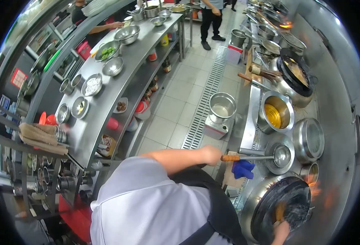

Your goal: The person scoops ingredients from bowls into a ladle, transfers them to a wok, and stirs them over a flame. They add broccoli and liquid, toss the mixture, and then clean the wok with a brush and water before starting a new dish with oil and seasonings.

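Note:
At the bottom right, my right hand [282, 230] is closed round a bamboo wok brush [280, 210], blurred by motion. The bristles are inside a large dark wok [300, 198] with wet, greyish residue. My left hand [211, 155] is closed at the front of the stove, with its back towards me; whatever it may hold is hidden. Just beside its knuckles is the wooden handle of a ladle [282, 155], whose bowl rests over a round metal strainer [273, 165]. A blue cloth [242, 169] lies under the ladle handle.
Flames [312, 188] show behind the wok. A pot of yellow oil [273, 116] and a lidded pot [308, 139] stand further along. On the floor, a metal pot [222, 107] sits on a white container. A steel table [118, 85] holds several bowls. Another person [211, 18] stands in the aisle.

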Motion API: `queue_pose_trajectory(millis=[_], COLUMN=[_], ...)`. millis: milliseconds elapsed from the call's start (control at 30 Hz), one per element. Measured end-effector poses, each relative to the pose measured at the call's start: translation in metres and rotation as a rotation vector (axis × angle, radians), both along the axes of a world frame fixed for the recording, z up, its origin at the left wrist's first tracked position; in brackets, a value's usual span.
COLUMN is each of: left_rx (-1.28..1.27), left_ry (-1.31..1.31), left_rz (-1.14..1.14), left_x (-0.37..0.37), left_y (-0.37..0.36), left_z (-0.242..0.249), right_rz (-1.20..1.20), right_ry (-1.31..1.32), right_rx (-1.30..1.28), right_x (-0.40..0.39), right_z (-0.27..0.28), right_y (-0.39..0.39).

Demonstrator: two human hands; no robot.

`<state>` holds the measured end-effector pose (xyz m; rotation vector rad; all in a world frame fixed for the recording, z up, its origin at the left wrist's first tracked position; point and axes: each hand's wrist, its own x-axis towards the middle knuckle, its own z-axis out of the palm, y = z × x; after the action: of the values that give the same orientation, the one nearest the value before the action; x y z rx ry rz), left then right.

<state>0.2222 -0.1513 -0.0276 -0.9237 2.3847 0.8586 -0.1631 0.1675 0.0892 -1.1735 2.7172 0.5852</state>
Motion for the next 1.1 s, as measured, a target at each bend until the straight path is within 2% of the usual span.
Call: queue_pose_trajectory(millis=[67,100,200,267,333,367,400,467,500,567,633,667,700,733,767,800,867,933,1000,1067,1100], left_rx=[-0.087,-0.082,-0.097,-0.079,-0.063,-0.061,-0.071,-0.059,-0.044,-0.071,-0.115,-0.118,-0.074,-0.133,-0.194,-0.243,-0.314,-0.357,-0.425,-0.455,-0.475], left_ry=[0.048,0.038,0.033,0.009,-0.012,-0.014,-0.021,-0.066,-0.099,-0.108,-0.134,-0.139,-0.210,-0.210,-0.171,-0.165,-0.089,-0.069,0.053,0.151,0.247], left_rz=[0.060,0.054,0.064,0.052,0.022,0.029,0.037,0.057,0.060,0.120,0.094,0.113,0.118,0.117,0.094,0.093,0.133,0.116,0.247,0.216,0.225], left_x=[0.004,0.005,0.010,0.011,0.012,0.010,0.011,0.019,0.019,0.021,0.018,0.017,0.010,0.009,0.008,0.010,0.008,0.003,-0.003,-0.025,-0.036], left_y=[0.003,0.001,0.003,0.006,0.008,0.010,0.006,-0.001,-0.001,-0.004,-0.009,-0.013,-0.018,-0.024,-0.025,-0.031,-0.037,-0.041,-0.048,-0.045,-0.039], left_z=[0.004,0.000,-0.010,-0.010,-0.015,-0.022,-0.024,-0.015,-0.012,-0.012,-0.001,-0.003,0.006,-0.006,0.013,0.013,0.031,0.049,0.056,0.071,0.076], right_rz=[-0.119,-0.121,-0.248,-0.379,-0.250,-0.211,-0.130,-0.120,-0.080,-0.067,-0.386,-0.355,-0.404,-0.412,-0.288,-0.263,-0.075,-0.143,-0.244,-0.442,-0.479], right_ry=[-0.074,-0.075,0.062,-0.475,-0.475,-0.416,-0.287,-0.112,-0.108,0.066,-0.045,-0.159,-0.125,-0.081,-0.101,-0.131,-0.140,-0.098,0.007,0.045,0.028], right_rx=[0.297,0.298,-0.169,-0.652,-0.543,-0.360,-0.278,0.116,0.134,0.013,-0.210,-0.396,-0.454,-0.262,-0.143,-0.123,0.157,0.288,0.168,-0.072,-0.163], right_x=[0.068,0.057,-0.054,-0.155,-0.105,-0.050,-0.019,0.049,0.037,-0.023,-0.040,-0.049,-0.037,-0.020,-0.003,0.020,0.064,0.065,0.012,-0.057,-0.064], right_z=[0.052,0.046,-0.002,-0.073,-0.057,-0.026,-0.018,0.028,0.020,-0.021,-0.012,-0.018,-0.016,-0.006,-0.005,0.002,0.025,0.016,-0.001,-0.025,-0.026], right_y=[-0.028,-0.020,0.026,0.062,0.032,0.005,-0.001,-0.017,-0.002,0.019,-0.010,-0.006,-0.015,-0.028,-0.028,-0.022,-0.003,0.038,0.063,0.061,0.048])
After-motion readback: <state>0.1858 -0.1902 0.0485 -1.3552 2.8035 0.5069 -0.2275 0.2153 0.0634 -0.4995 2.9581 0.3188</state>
